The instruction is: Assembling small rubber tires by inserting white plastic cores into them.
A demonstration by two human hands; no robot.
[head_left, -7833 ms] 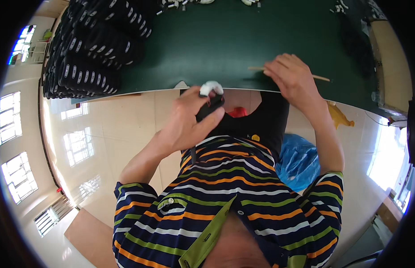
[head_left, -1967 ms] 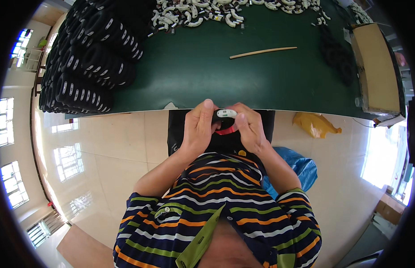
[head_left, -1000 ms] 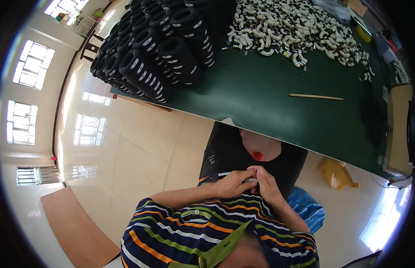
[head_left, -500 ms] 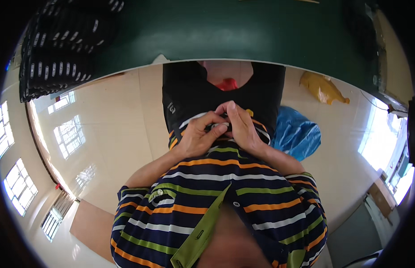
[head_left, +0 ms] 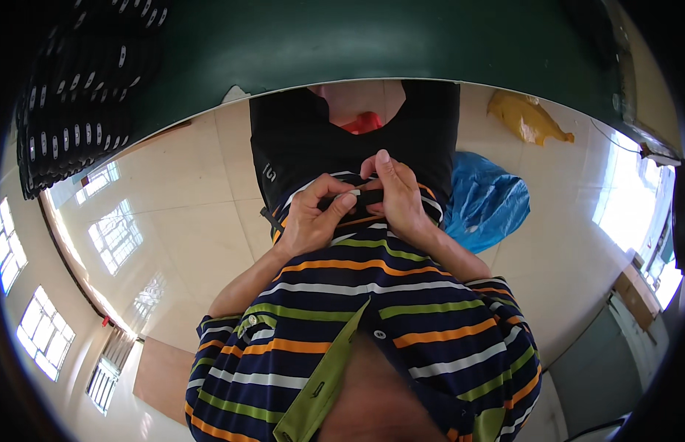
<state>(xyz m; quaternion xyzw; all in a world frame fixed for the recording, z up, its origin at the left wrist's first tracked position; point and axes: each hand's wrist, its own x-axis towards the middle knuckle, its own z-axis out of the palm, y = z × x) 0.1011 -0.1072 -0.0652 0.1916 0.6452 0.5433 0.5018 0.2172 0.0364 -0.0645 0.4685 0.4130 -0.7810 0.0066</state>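
At far left, black items (head_left: 66, 110) with small white labels (head_left: 77, 133) are stacked on green surface (head_left: 372, 44). Near middle, in front of striped shirt (head_left: 379, 276), left hand (head_left: 313, 214) is curled, thumb and forefinger pinched on small black-and-white piece (head_left: 356, 192). Piece is held between both hands, partly covered by fingers. Right hand (head_left: 398, 193) is half open, upper digits raised; whether piece is gripped by its lower fingers cannot be told. Farther right, crumpled blue plastic bag (head_left: 486, 202) is seen on floor (head_left: 202, 173); beyond, yellow bag (head_left: 529, 118).
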